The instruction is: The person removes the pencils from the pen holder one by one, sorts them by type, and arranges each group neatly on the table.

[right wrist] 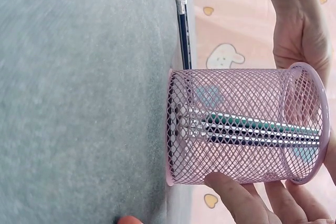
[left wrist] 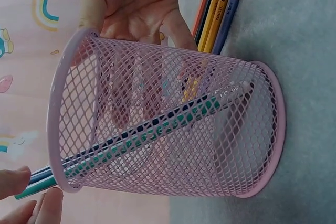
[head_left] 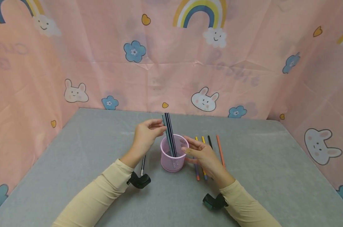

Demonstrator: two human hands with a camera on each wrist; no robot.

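Note:
A pink mesh pencil cup (head_left: 174,164) stands upright on the grey table. Several striped pencils (head_left: 171,138), green and dark blue, lean inside it, their metal-capped ends at the bottom in the right wrist view. With thumb and fingertips, my left hand (head_left: 145,135) pinches the pencils' upper ends just above the rim. My right hand (head_left: 204,156) holds the cup's right side, its thumb near the rim and fingers spread along the mesh. In the left wrist view, the cup (left wrist: 168,124) partly covers the right hand's fingers.
To the right of the cup lie an orange pencil (head_left: 221,151), a black pencil (head_left: 209,142) and yellow pencils (head_left: 203,138), partly behind the right hand. Dark pencils (right wrist: 184,35) lie left of the cup, by the left wrist. A pink patterned cloth (head_left: 165,72) hangs behind the table (head_left: 259,176).

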